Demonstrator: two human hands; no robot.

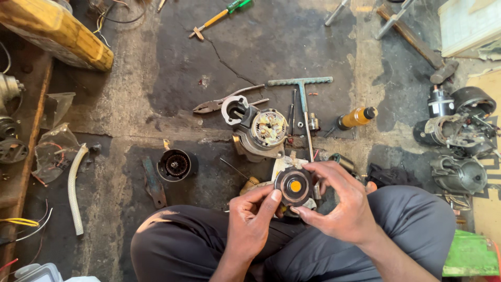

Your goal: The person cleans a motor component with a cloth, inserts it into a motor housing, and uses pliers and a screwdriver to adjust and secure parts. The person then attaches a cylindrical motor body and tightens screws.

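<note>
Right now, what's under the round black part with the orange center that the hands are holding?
Beneath the round part, a pale plate edge shows above it. The left hand and right hand cover the rest.

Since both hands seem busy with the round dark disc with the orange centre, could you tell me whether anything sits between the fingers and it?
Nothing visible: the left hand and right hand both grip the round dark disc with the orange centre directly at its rim.
</note>
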